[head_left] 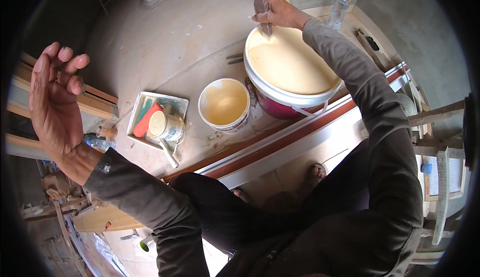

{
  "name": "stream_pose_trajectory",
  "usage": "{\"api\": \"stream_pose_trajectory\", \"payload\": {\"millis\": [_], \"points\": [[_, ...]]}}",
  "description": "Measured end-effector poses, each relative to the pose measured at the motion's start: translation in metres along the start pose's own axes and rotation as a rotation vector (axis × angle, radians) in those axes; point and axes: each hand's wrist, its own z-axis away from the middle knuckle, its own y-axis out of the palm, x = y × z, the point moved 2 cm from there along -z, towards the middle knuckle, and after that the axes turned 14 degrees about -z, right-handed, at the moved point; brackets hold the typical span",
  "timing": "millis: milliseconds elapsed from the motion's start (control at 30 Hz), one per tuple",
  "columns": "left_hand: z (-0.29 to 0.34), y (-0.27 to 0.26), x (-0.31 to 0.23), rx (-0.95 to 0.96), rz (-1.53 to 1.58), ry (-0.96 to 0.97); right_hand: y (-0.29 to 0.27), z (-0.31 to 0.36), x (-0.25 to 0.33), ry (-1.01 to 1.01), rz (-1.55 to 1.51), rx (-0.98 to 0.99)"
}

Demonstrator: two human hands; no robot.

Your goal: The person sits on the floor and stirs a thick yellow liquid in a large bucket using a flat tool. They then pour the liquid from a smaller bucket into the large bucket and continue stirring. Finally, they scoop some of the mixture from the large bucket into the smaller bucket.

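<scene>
My right hand (282, 13) is closed round a rough wooden stick (260, 0), whose lower end dips into cream paint at the far left side of a big bucket (272, 102). The cream paint (295, 59) fills that white-rimmed, magenta-sided bucket nearly to the brim. Raised at the left, my left hand (57, 102) holds nothing, its palm showing and its fingers loosely curled and apart. Left of the big bucket stands a smaller white bucket (202, 104) with cream paint inside. Farther left, a paint tray (134, 108) carries a red-orange roller (148, 119) and a small paint-smeared can (173, 128).
A plastic water bottle (338, 11) stands by the wall at the far right. A door track (240, 162) crosses the floor between my feet and the buckets. Wooden frames (95, 102) line the left, and timber pieces (440, 192) stand at the right.
</scene>
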Motion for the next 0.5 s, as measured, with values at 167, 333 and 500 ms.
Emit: {"api": "stream_pose_trajectory", "payload": {"millis": [167, 333, 500], "points": [[0.002, -0.008, 0.010, -0.017, -0.023, -0.020, -0.055, 0.025, -0.028, 0.163, 0.029, -0.017], [0.005, -0.018, 0.024, -0.031, -0.012, -0.030, -0.092, 0.095, -0.021, 0.209, -0.016, -0.043], [0.003, -0.018, 0.034, -0.035, -0.002, -0.050, -0.081, 0.153, 0.007, 0.252, -0.200, -0.054]]}}
